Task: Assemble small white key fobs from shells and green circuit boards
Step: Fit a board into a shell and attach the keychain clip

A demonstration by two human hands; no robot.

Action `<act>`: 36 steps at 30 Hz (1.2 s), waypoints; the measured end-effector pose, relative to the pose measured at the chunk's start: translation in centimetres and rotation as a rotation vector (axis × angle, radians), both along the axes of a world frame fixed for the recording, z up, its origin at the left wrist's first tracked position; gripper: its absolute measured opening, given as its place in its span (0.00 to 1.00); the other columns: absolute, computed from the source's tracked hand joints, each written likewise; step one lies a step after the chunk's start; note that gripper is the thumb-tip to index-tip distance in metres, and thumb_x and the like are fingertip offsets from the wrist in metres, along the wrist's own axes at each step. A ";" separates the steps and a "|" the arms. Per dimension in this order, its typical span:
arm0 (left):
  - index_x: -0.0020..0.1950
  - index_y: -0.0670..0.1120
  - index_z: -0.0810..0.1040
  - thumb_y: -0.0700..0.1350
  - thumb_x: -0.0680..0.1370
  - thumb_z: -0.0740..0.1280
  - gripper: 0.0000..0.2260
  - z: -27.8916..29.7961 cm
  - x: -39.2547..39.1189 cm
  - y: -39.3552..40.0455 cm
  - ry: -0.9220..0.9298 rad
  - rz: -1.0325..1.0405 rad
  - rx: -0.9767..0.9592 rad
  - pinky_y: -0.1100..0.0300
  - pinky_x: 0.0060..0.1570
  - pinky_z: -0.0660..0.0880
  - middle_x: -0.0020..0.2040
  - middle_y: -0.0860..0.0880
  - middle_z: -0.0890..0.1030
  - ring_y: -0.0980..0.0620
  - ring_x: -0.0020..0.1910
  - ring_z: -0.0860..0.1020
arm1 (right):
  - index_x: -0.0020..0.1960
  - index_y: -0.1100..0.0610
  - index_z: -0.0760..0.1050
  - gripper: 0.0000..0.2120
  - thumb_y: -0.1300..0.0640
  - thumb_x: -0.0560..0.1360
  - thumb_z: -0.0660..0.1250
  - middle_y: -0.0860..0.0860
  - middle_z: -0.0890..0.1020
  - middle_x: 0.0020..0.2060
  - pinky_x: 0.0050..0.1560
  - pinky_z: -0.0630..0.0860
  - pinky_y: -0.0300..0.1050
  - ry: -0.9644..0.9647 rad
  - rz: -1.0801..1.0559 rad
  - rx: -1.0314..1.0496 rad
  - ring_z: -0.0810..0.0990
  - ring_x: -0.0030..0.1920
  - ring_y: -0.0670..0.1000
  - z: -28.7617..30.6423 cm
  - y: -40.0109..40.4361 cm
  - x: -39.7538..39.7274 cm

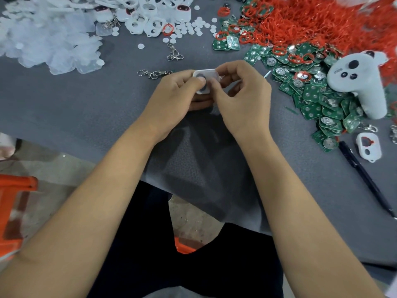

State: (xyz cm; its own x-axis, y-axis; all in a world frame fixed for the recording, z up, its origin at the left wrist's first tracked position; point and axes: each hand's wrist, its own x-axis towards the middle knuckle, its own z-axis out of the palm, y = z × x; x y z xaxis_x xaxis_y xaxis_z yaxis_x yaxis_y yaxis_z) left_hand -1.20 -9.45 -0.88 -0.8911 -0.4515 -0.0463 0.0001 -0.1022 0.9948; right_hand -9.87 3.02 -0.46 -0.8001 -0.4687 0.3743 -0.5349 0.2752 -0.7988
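White plastic, thin and translucent at the edges, was what you held: a small key fob shell (205,81) pinched between both hands (211,91) just above the grey tabletop (86,100), at the middle of the view. Your left hand (175,93) gripped its near-left end, thumb laid across the dark oval opening; your right hand (240,91) pinched the right side with thumb and forefinger, the other fingers curled behind. Whether a board already sat inside could not be told.

The shell looked light and fairly stiff, yet thin enough to flex or crack if squeezed hard at its cut-outs. It likely wanted a grip on the long edges, with pressure kept off the openings. Its smooth face may have been slippery under dry fingertips.

To your right lay the heap of green circuit boards (313,104), flat and rigid, probably best taken by their rims and not by the shiny domes. Beyond them spread red rubber rings (311,22), soft and springy. More white shells (150,16) were piled at the far edge, with loose metal clasps (154,73) just beside your left hand.
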 end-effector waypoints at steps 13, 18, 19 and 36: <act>0.63 0.43 0.82 0.38 0.86 0.60 0.11 0.1 0.4 0.1 0.003 0.020 -0.075 0.56 0.56 0.81 0.55 0.44 0.85 0.50 0.56 0.85 | 0.54 0.56 0.84 0.07 0.58 0.78 0.70 0.46 0.85 0.45 0.47 0.75 0.34 -0.055 -0.014 0.011 0.81 0.45 0.43 0.8 0.1 0.0; 0.64 0.43 0.80 0.37 0.86 0.60 0.12 0.2 0.4 0.4 -0.006 0.008 -0.131 0.56 0.56 0.81 0.53 0.47 0.85 0.53 0.54 0.85 | 0.51 0.55 0.84 0.05 0.58 0.78 0.70 0.45 0.84 0.43 0.45 0.72 0.31 -0.045 -0.037 0.027 0.80 0.43 0.41 0.6 0.1 0.1; 0.64 0.43 0.80 0.37 0.86 0.60 0.12 0.2 0.5 0.4 -0.003 0.005 -0.136 0.57 0.56 0.81 0.53 0.48 0.85 0.53 0.54 0.85 | 0.51 0.54 0.84 0.05 0.57 0.78 0.70 0.45 0.84 0.43 0.45 0.72 0.30 -0.045 -0.040 0.027 0.80 0.43 0.41 0.5 0.1 0.1; 0.66 0.37 0.78 0.34 0.84 0.62 0.11 0.5 0.7 0.4 0.001 0.047 -0.122 0.55 0.58 0.82 0.56 0.40 0.85 0.51 0.54 0.84 | 0.56 0.56 0.83 0.09 0.58 0.77 0.68 0.48 0.84 0.47 0.46 0.75 0.36 -0.001 0.007 0.048 0.80 0.45 0.43 0.4 0.0 0.4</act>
State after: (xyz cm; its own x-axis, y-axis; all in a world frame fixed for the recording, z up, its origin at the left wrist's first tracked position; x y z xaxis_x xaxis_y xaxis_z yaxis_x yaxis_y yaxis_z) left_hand -0.54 -9.04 -0.36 -0.8689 -0.4949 0.0126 0.0034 0.0194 0.9998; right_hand -9.49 3.01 -0.06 -0.7972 -0.4914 0.3509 -0.5363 0.3094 -0.7853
